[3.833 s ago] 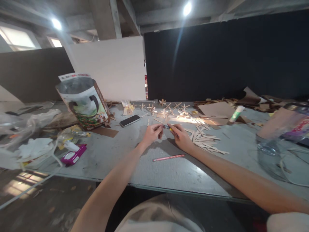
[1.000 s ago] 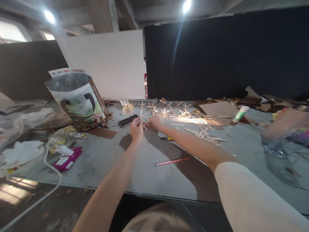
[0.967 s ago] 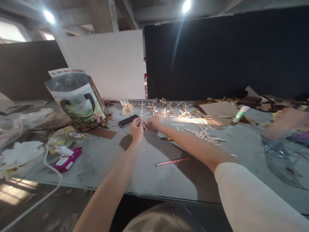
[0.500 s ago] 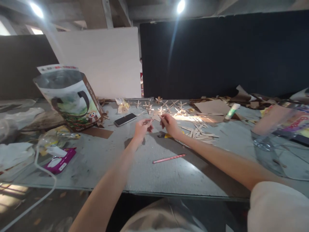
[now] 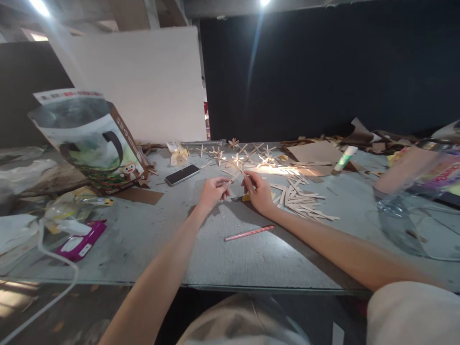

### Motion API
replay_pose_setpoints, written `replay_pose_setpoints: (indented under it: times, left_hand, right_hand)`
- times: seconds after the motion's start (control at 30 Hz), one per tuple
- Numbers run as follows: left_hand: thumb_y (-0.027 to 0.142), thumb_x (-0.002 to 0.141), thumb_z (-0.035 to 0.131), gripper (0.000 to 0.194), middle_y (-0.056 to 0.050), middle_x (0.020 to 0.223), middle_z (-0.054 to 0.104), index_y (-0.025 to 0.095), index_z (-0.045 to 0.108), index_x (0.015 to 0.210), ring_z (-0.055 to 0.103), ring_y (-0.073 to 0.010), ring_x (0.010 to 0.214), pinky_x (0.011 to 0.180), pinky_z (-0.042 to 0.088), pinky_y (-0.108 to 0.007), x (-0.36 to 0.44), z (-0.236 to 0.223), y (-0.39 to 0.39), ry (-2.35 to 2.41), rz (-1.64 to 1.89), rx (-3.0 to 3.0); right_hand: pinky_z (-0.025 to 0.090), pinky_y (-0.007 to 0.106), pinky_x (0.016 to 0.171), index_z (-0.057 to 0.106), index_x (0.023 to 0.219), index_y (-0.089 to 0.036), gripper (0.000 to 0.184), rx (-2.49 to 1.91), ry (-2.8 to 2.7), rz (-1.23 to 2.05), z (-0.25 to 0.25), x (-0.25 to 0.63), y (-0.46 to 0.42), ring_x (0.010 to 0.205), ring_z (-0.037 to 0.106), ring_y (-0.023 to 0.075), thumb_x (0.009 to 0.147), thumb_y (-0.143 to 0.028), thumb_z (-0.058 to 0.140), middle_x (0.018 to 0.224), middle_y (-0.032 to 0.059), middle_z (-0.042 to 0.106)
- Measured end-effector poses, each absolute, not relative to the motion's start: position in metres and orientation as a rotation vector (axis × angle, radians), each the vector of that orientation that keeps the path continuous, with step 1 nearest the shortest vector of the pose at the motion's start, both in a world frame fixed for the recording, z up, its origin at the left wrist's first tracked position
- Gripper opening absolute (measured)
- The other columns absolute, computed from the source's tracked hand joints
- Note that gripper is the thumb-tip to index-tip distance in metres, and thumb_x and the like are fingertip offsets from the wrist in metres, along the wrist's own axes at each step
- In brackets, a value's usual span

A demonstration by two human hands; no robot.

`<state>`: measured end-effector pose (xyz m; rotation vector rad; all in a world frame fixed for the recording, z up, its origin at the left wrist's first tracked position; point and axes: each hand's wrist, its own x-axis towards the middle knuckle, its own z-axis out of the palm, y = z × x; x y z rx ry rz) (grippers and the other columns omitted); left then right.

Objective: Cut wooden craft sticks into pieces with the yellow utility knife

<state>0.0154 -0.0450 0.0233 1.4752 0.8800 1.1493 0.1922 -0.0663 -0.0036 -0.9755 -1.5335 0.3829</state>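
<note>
My left hand [image 5: 212, 190] and my right hand [image 5: 258, 190] are raised a little over the grey table [image 5: 230, 249], close together. Each pinches a thin wooden stick [image 5: 233, 178]; the sticks meet between the hands. A yellow-handled tool [image 5: 246, 197] lies on the table just under my right hand. A heap of loose wooden sticks [image 5: 301, 201] lies to the right of that hand. Several star-shaped stick pieces [image 5: 247, 157] lie in a row behind the hands. A pink pencil [image 5: 249, 233] lies nearer to me.
A black phone [image 5: 181, 175] lies left of the hands, next to a printed carton [image 5: 94, 139]. A glue tube [image 5: 344, 158] rests on cardboard scraps at the back right. A clear plastic container [image 5: 409, 211] stands at right. A pink packet [image 5: 79, 242] and plastic bags crowd the left.
My hands have drawn back from near the phone toward the middle of the table. The right hand has come away from the stick row with a stick in it.
</note>
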Motion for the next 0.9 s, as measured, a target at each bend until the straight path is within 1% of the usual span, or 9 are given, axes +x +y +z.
replay_pose_setpoints:
  times: [0.17,0.3,0.43,0.53,0.73,0.83,0.9]
  left_hand:
    - [0.025,0.075,0.074,0.009,0.0,0.046,0.059,0.016,0.074,0.076,0.044,-0.0077,0.034,0.038,0.032,-0.02,0.015,0.026,-0.047,0.883,1.145,1.475]
    - [0.025,0.073,0.074,0.01,0.001,0.046,0.059,0.015,0.074,0.075,0.043,-0.0073,0.034,0.038,0.03,-0.02,0.014,0.026,-0.047,0.881,1.147,1.458]
    - [0.026,0.07,0.074,0.01,0.001,0.045,0.058,0.016,0.073,0.074,0.042,-0.0075,0.035,0.038,0.029,-0.02,0.014,0.025,-0.046,0.884,1.182,1.43]
    - [0.024,0.067,0.073,0.01,0.001,0.045,0.058,0.016,0.073,0.073,0.042,-0.008,0.035,0.038,0.028,-0.02,0.014,0.024,-0.044,0.924,1.254,1.346]
    - [0.018,0.068,0.067,0.007,0.001,0.047,0.057,0.014,0.069,0.073,0.044,-0.0081,0.037,0.04,0.028,-0.02,0.006,0.023,-0.037,1.026,1.449,1.066]
    - [0.018,0.07,0.065,0.007,0.002,0.049,0.056,0.014,0.068,0.075,0.045,-0.0069,0.039,0.041,0.029,-0.018,0.001,0.023,-0.033,1.048,1.524,0.977]
    - [0.019,0.072,0.064,0.007,0.003,0.05,0.054,0.014,0.067,0.076,0.046,-0.006,0.04,0.042,0.03,-0.018,-0.002,0.023,-0.031,1.068,1.581,0.904]
  right_hand:
    - [0.048,0.029,0.061,0.064,0.108,-0.021,0.041,-1.007,-1.529,0.341,-0.002,0.195,-0.068,0.057,0.057,0.0148,0.097,-0.057,0.046,0.07,-0.0002,0.063]
    - [0.048,0.03,0.063,0.064,0.104,-0.021,0.039,-1.012,-1.492,0.336,-0.004,0.196,-0.064,0.062,0.058,0.0165,0.096,-0.055,0.048,0.068,-0.0001,0.062]
    - [0.043,0.028,0.055,0.062,0.103,-0.022,0.037,-0.952,-1.467,0.485,-0.005,0.196,-0.062,0.055,0.053,0.0147,0.095,-0.056,0.05,0.061,-0.0038,0.055]
    - [0.041,0.026,0.052,0.061,0.108,-0.021,0.038,-0.89,-1.47,0.587,-0.005,0.195,-0.063,0.052,0.049,0.013,0.094,-0.055,0.052,0.06,-0.0052,0.053]
    - [0.042,0.025,0.054,0.062,0.107,-0.02,0.038,-0.841,-1.489,0.632,-0.004,0.193,-0.066,0.053,0.05,0.0118,0.092,-0.054,0.054,0.06,-0.0058,0.052]
    - [0.041,0.025,0.052,0.061,0.105,-0.02,0.036,-0.887,-1.507,0.625,-0.005,0.194,-0.065,0.052,0.049,0.0118,0.093,-0.053,0.052,0.059,-0.0059,0.052]
    - [0.04,0.024,0.051,0.061,0.106,-0.02,0.035,-0.941,-1.589,0.586,-0.007,0.194,-0.064,0.051,0.048,0.0118,0.095,-0.05,0.047,0.059,-0.006,0.052]
